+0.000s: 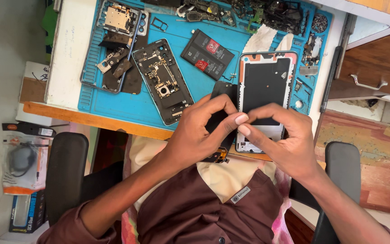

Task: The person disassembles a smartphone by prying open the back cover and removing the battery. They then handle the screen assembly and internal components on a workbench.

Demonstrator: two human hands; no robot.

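— Black sheet, thin and flexible: where is it?

— Pinched between both hands, left hand (199,131) and right hand (280,138), thumbs meeting, held near the chest above the tabletop (68,49) edge for close work.

— And the rest?

— An opened phone frame (267,86) lies just beyond; a phone with its circuit board bared (162,86) and a battery (207,54) rest farther left on the blue mat (113,106).

My fingers (231,118) hide most of the thin black sheet (224,90); parts heap (267,11) cut off at top edge, too small to sort.
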